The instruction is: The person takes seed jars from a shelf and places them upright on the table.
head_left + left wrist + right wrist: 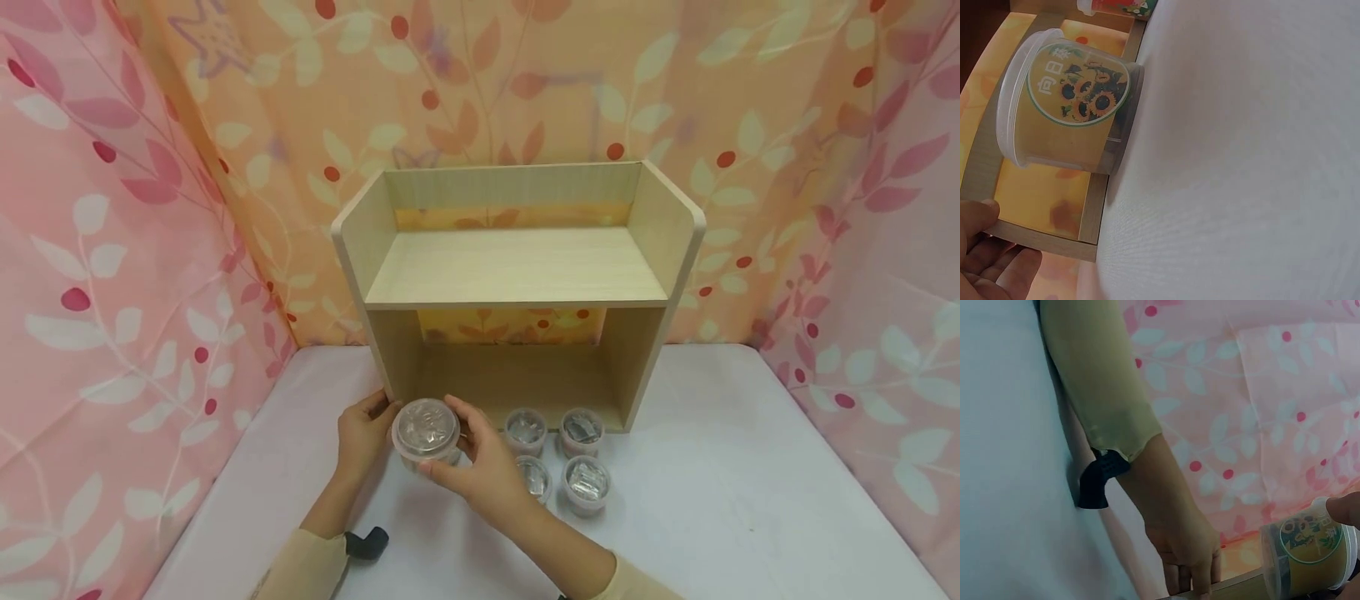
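Note:
My right hand (491, 471) grips a clear lidded plastic tub (426, 427), with the thumb at its near side and the fingers round its far side. A sunflower label shows on the tub (1069, 106) in the left wrist view, and in the right wrist view a thumb (1344, 509) lies at its lid end. The left hand (363, 442) is at the lower left of a pale wooden two-tier shelf (517, 267). It pinches the edge of the shelf's side panel (1041, 240), thumb on one face and curled fingers on the other.
Several similar small tubs (587, 483) stand close together on the white tabletop (720, 500), before the shelf's lower opening. A black strap (367, 543) is at the left wrist. Floral cloth (510, 83) hangs behind and at both sides.

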`<state>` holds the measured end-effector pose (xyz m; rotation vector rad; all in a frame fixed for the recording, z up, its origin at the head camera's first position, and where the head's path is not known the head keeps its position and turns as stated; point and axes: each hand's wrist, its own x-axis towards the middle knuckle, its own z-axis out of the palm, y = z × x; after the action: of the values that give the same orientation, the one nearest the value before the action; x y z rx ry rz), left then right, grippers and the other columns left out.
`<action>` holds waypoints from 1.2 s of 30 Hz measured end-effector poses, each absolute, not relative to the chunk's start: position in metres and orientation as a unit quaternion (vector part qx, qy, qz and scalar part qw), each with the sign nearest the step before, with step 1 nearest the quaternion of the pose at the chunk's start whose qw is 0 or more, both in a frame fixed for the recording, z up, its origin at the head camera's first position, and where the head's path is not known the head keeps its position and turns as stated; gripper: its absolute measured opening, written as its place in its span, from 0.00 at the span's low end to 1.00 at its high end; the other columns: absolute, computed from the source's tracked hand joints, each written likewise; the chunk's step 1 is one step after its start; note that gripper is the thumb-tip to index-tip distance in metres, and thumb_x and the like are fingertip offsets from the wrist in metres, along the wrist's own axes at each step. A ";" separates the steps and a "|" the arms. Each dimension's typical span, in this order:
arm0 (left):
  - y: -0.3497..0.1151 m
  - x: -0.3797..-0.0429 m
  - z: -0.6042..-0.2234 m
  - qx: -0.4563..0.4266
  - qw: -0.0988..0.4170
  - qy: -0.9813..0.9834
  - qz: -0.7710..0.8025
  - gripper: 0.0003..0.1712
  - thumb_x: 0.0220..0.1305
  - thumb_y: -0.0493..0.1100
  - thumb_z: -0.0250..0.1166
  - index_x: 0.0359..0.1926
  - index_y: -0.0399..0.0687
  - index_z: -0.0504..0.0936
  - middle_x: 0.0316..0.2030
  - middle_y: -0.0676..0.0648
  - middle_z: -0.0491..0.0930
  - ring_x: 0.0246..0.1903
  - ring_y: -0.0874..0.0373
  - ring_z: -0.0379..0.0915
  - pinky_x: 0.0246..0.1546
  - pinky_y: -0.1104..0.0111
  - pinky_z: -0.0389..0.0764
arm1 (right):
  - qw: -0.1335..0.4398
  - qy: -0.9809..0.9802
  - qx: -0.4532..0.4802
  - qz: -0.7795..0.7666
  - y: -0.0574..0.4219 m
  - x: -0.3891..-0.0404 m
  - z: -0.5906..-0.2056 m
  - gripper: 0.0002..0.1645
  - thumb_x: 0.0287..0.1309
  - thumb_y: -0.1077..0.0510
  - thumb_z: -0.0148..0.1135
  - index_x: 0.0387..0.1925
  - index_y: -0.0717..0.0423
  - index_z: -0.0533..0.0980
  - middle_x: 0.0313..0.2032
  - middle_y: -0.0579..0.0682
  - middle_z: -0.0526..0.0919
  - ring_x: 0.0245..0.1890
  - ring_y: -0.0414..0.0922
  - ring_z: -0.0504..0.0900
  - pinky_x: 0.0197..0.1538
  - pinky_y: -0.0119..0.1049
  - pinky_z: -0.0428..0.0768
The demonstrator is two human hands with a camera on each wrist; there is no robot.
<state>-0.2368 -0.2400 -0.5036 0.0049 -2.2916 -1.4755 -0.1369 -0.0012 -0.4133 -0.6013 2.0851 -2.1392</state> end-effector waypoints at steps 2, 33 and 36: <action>-0.240 -0.236 -0.505 0.005 0.207 -0.826 -0.524 0.18 0.65 0.39 0.72 0.54 0.36 0.86 0.46 0.38 0.88 0.46 0.45 0.87 0.40 0.76 0.85 | 0.049 0.687 -0.194 -0.698 -0.003 -0.133 -0.421 0.53 0.52 0.59 0.80 0.75 0.59 0.61 0.72 0.55 0.68 0.70 0.51 0.70 0.71 0.33 0.70; -0.238 -0.237 -0.503 0.002 0.217 -0.814 -0.539 0.15 0.64 0.37 0.72 0.51 0.36 0.88 0.44 0.39 0.89 0.43 0.48 0.88 0.38 0.80 0.84 | 0.072 0.718 -0.202 -0.662 -0.012 -0.123 -0.506 0.52 0.51 0.61 0.79 0.73 0.67 0.61 0.69 0.60 0.68 0.73 0.60 0.66 0.73 0.46 0.66; -0.238 -0.237 -0.503 0.002 0.216 -0.815 -0.537 0.15 0.65 0.37 0.72 0.51 0.36 0.87 0.44 0.38 0.89 0.43 0.48 0.88 0.38 0.80 0.83 | 0.076 0.716 -0.206 -0.663 -0.014 -0.122 -0.512 0.52 0.51 0.63 0.78 0.73 0.65 0.60 0.69 0.60 0.68 0.73 0.60 0.66 0.73 0.46 0.65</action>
<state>-0.2371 -0.2376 -0.5035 0.0047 -2.2591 -1.4884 -0.1218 -0.0135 -0.5117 -0.6180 2.1466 -1.9880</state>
